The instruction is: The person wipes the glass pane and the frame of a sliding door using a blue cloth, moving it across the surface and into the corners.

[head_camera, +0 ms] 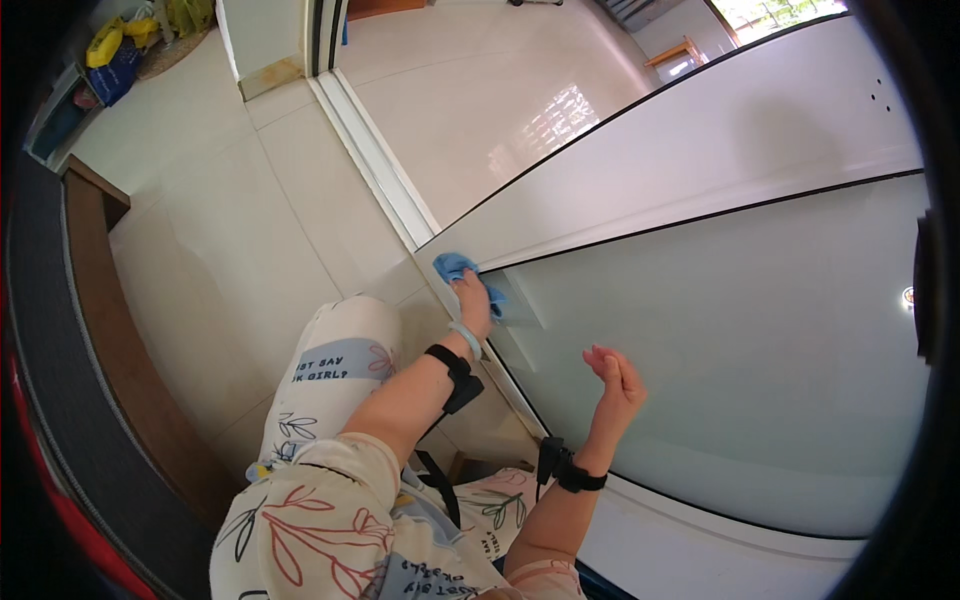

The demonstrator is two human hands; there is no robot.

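Note:
My left hand [473,304] presses a blue cloth [452,265] against the bottom corner of a white-framed sliding door. Part of the cloth lies on the white door frame [645,165], and part hangs over the edge of the frosted glass panel [735,337]. A pale bangle [466,339] circles the left wrist, with a black strapped device [457,379] behind it. In front of the glass, my right hand [621,384] is loosely curled with nothing visible in it. That wrist also wears a black strapped device [574,469].
A white floor track [379,157] runs away from the door's corner across the tiled floor [225,225]. Along the left stands a low piece of furniture with a brown wooden base [127,330] and a dark cushion [52,300]. Yellow and blue bags [112,64] lie at the top left.

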